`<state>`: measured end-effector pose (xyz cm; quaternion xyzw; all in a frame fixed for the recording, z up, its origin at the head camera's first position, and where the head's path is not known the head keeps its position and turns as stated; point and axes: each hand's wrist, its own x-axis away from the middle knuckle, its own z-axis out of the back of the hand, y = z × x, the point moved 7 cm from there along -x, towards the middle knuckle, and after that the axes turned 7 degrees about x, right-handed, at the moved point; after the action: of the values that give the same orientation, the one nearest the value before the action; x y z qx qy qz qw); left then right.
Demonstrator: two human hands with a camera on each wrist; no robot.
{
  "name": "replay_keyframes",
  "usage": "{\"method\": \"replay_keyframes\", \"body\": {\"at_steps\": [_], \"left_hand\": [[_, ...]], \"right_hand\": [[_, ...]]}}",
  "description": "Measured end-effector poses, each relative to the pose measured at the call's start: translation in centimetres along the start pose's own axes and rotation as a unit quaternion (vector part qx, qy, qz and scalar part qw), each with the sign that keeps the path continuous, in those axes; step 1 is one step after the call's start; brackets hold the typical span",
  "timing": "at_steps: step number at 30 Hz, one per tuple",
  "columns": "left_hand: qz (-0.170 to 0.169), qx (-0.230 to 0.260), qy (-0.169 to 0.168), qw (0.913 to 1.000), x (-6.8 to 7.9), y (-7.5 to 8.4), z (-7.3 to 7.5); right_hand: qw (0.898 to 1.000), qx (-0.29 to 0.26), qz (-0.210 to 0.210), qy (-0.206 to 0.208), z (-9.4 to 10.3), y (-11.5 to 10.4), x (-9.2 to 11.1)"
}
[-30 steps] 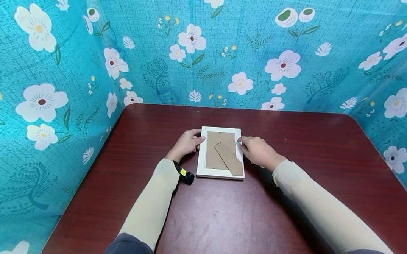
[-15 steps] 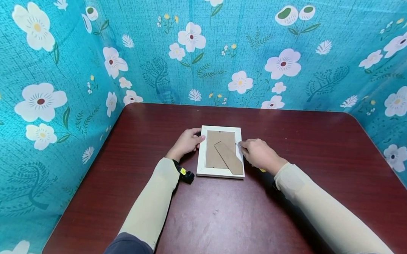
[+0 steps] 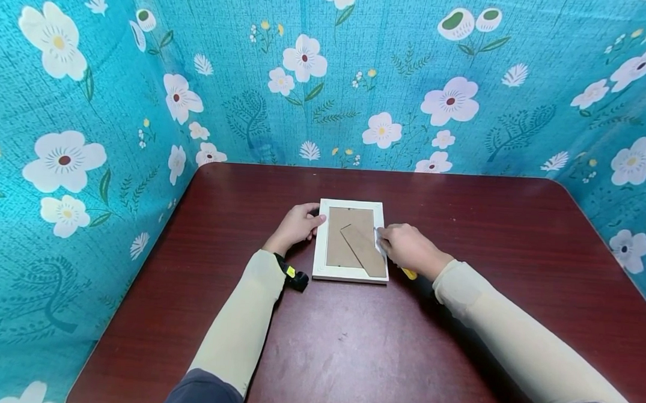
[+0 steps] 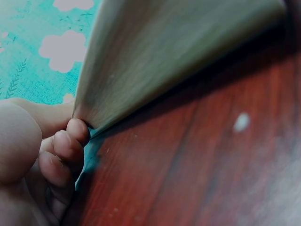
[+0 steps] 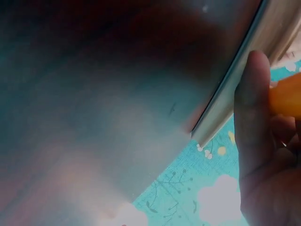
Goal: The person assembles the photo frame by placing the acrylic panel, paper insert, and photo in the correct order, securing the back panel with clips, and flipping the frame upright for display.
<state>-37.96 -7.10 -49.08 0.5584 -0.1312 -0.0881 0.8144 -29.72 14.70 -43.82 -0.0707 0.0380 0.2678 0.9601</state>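
A white picture frame (image 3: 322,243) lies face down on the table, its brown backing board (image 3: 336,250) and slanted easel leg (image 3: 368,256) uppermost. My left hand (image 3: 296,227) grips the frame's left edge, thumb on top; in the left wrist view its curled fingers (image 4: 68,146) meet the frame's corner. At the right edge, my right hand (image 3: 407,246) holds a tool with a yellow-orange handle (image 3: 409,274). That handle (image 5: 287,96) also shows in the right wrist view, beside an extended finger (image 5: 256,103) along the frame's side. The tool's working end is mostly hidden, so its kind is unclear.
The dark red-brown table (image 3: 344,346) has rounded far corners. Blue flowered cloth (image 3: 328,75) hangs behind it and at both sides. A black wrist camera (image 3: 296,280) sits on the left wrist, close to the frame's near-left corner.
My right hand has moved slightly nearer to me along the frame's right edge, and more of the yellow handle shows beneath it. The left hand and the frame stay in place.
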Motion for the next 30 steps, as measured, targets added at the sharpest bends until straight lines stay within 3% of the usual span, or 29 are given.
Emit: {"method": "replay_keyframes", "body": {"at_steps": [6, 16, 25, 30], "left_hand": [[0.009, 0.013, -0.002, 0.9999, -0.1, -0.3, 0.2], [0.011, 0.02, -0.002, 0.9997, -0.1, -0.2, -0.1], [0.008, 0.02, 0.001, 0.9998, 0.0, -0.2, 0.1], [0.011, 0.023, -0.002, 0.9997, 0.0, -0.2, 0.0]], "right_hand": [[1.0, 0.024, 0.013, 0.01, 0.0, -0.7, 0.1], [1.0, 0.02, 0.017, 0.009, -0.1, -0.4, 0.7], [0.996, 0.055, 0.058, 0.049, 0.0, -1.4, 0.9], [0.995, 0.059, 0.051, 0.061, -0.1, -1.2, 1.1]]}}
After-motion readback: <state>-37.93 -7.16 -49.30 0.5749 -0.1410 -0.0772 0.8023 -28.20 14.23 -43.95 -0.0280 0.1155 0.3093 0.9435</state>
